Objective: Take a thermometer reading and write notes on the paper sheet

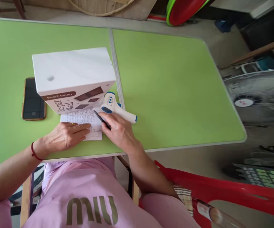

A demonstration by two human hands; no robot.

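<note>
A sheet of paper (80, 117) covered in small handwriting lies near the table's front edge. My left hand (65, 136) rests flat on its lower left part, fingers stretched out to the right. In my right hand (119, 129) is a black pen (101, 119), its tip on or just over the paper's upper right part. Right behind the paper stands a white box (72, 68) with "NutriMotion Super Meal" on its front. A white and blue infrared thermometer (118, 109) lies against the box's right corner, just beyond my right hand, which covers part of it.
Left of the box lies a smartphone (34, 99) with a dark screen. The green table (175, 91) has a metal seam (117, 63) across it. A fan (258, 98) stands off its right end, and a red chair (210, 186) is at the lower right.
</note>
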